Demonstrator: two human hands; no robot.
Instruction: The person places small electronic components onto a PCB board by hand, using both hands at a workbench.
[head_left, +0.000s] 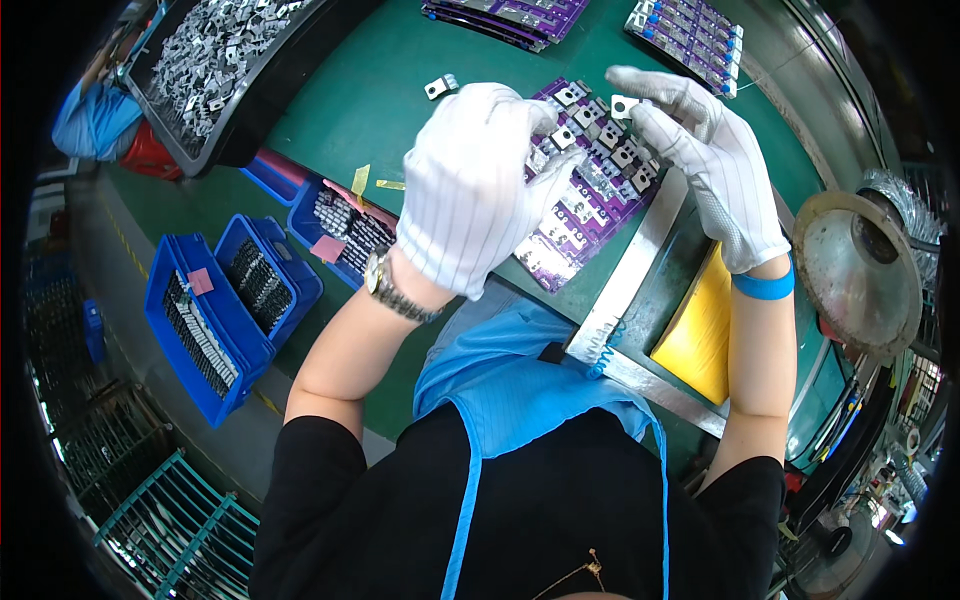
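A purple circuit board panel (pixel 570 228) lies on the green bench in front of me, its upper part carrying rows of small silver metal pieces with round holes. My left hand (pixel 475 185), in a white striped glove, is closed over the panel's left edge with thumb and fingers near each other; what they hold is hidden. My right hand (pixel 708 150), gloved alike, is at the panel's upper right, a small holed metal piece (pixel 623 107) between thumb and forefinger. One loose metal piece (pixel 440 87) lies on the bench beyond my left hand.
A black tray (pixel 235 115) heaped with metal pieces stands at the far left. Blue bins (pixel 215 395) of dark parts sit left of me. More purple boards (pixel 690 45) lie at the back. A yellow sheet (pixel 700 330) and a round metal dish (pixel 850 270) are on the right.
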